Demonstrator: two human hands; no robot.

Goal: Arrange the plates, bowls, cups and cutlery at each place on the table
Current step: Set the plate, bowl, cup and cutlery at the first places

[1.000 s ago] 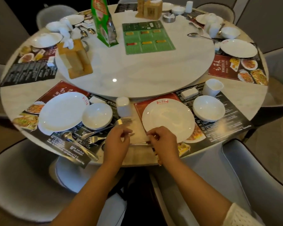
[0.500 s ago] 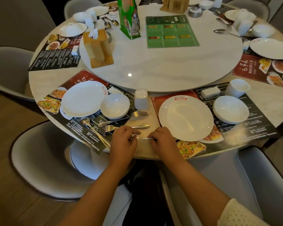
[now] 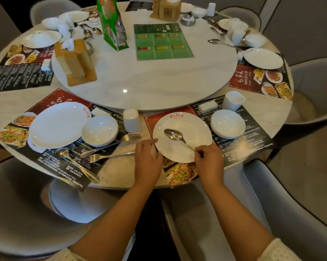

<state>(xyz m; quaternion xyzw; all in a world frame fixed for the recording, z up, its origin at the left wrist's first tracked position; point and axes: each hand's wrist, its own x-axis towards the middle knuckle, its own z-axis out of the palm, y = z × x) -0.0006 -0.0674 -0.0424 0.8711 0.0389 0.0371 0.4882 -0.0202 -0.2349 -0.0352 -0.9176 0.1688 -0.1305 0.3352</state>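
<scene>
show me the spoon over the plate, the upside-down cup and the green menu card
spoon [image 3: 173, 136], head view, on its bowl
upside-down cup [image 3: 131, 120], head view, on its side wall
green menu card [image 3: 162, 41], head view, on its middle

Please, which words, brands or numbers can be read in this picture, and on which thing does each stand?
"MAOJIACU": on the red placemat at the far right.
Red stamp on the near plate: not readable.
Red stamp on the left plate: not readable.
Green menu card: print too small.
Black placemat text: too small, blurred.
</scene>
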